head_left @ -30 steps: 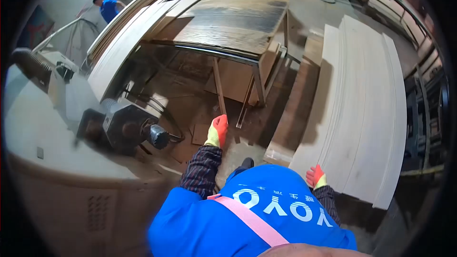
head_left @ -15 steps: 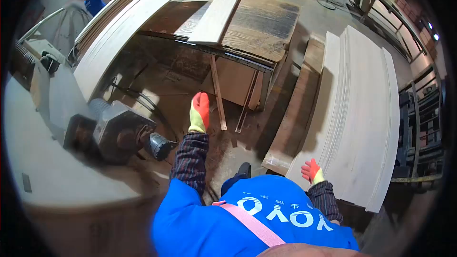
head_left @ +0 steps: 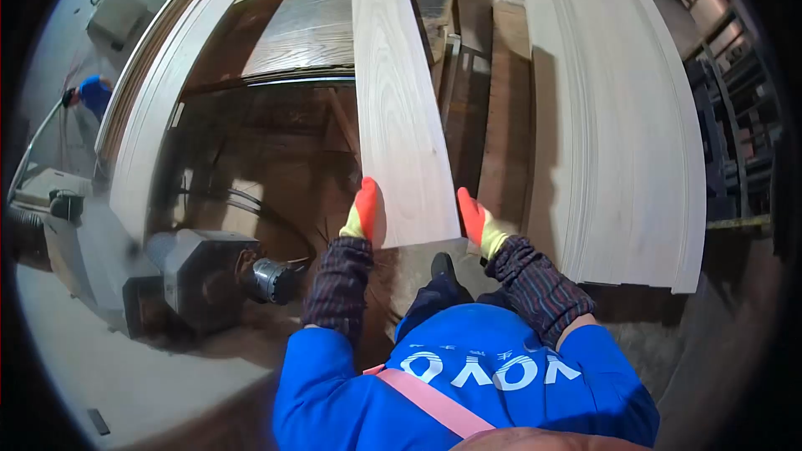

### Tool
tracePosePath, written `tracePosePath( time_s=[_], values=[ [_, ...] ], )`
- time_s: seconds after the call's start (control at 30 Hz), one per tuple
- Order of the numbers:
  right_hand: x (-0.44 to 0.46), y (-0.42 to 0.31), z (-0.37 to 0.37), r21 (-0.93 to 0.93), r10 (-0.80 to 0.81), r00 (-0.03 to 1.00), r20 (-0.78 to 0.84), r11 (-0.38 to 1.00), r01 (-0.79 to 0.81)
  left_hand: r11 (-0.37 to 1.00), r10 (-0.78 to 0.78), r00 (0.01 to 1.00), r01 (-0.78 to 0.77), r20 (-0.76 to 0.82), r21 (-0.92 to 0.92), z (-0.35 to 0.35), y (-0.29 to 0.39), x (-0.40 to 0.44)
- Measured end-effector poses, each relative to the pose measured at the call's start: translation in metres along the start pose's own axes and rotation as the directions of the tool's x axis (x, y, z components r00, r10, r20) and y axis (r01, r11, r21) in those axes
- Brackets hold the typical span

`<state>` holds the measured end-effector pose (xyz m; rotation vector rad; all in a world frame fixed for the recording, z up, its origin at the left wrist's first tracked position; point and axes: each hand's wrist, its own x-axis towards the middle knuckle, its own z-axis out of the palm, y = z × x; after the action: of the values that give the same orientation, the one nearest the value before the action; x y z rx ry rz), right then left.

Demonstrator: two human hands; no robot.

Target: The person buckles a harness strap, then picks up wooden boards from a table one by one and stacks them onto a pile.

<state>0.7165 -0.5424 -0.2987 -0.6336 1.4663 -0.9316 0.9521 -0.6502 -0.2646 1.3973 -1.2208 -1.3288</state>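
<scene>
A long pale wooden board (head_left: 403,117) reaches from the table (head_left: 305,29) toward my body, its near end above the floor. At the board's left edge, close to that end, is my left hand (head_left: 363,210) in a red and yellow glove, closed on the edge with its fingers partly hidden. On the opposite edge my right hand (head_left: 480,221), gloved the same way, holds the board near its corner, fingers pointing up along the side.
Wide pale boards (head_left: 622,134) are stacked at the right, beside a brown timber beam (head_left: 507,108). More long boards (head_left: 167,75) lean at the left. A machine with a motor (head_left: 213,271) stands lower left. Another person (head_left: 93,96) is at the far left.
The board has come over the table toward me. Both my hands, apart from it before, have moved to its two edges. The view has shifted.
</scene>
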Motion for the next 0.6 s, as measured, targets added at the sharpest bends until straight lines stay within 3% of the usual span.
tracePosePath(
  time_s=[0.03,0.1,0.13,0.17,0.23,0.27,0.4,0.47,0.5,0.53,0.57,0.6],
  values=[
    [-0.012,0.004,-0.004,0.017,0.013,1.0,-0.012,1.0,-0.013,1.0,-0.011,1.0,0.011,0.018,0.012,0.012,-0.012,-0.024],
    [-0.042,0.0,-0.011,0.351,0.048,0.999,-0.022,0.936,-0.037,0.832,-0.271,0.897,0.401,0.349,-0.384,0.027,-0.033,-0.052],
    [-0.057,0.0,-0.021,0.509,0.067,0.998,-0.023,0.859,-0.046,0.837,-0.281,0.889,0.411,0.361,-0.362,0.04,-0.019,-0.063],
    [-0.07,0.002,-0.037,0.529,0.077,0.996,-0.037,0.847,-0.046,0.814,-0.403,0.851,0.501,0.336,-0.294,0.053,-0.004,-0.078],
    [-0.09,0.004,-0.081,0.653,-0.009,0.99,0.137,0.753,-0.084,0.733,-0.617,0.741,0.664,0.266,-0.149,0.09,0.026,-0.106],
    [-0.102,0.004,-0.107,0.705,-0.072,0.975,0.208,0.703,-0.098,0.735,-0.62,0.731,0.668,0.287,-0.116,0.11,0.016,-0.111],
    [-0.177,-0.001,-0.193,0.781,-0.178,0.984,-0.011,0.613,0.12,0.797,-0.428,0.791,0.558,0.436,-0.23,0.189,-0.041,-0.153],
    [-0.211,0.012,-0.257,0.726,-0.056,0.986,-0.155,0.67,0.152,0.896,-0.443,0.58,0.313,0.683,0.315,0.222,-0.019,-0.191],
    [-0.236,0.02,-0.285,0.583,-0.092,0.945,-0.313,0.767,0.268,0.894,-0.447,0.578,0.302,0.682,0.33,0.241,0.002,-0.211],
    [-0.258,0.033,-0.311,0.404,-0.154,0.876,-0.457,0.841,0.359,0.844,-0.518,0.405,0.385,0.753,0.374,0.261,0.029,-0.229],
    [-0.273,0.058,-0.337,0.458,-0.095,0.819,-0.566,0.79,0.408,0.779,-0.565,0.215,0.456,0.797,0.43,0.273,0.043,-0.237],
    [-0.301,0.07,-0.354,0.452,-0.161,0.797,-0.581,0.751,0.482,0.779,-0.567,0.212,0.45,0.796,0.436,0.279,0.033,-0.225]
  ],
)
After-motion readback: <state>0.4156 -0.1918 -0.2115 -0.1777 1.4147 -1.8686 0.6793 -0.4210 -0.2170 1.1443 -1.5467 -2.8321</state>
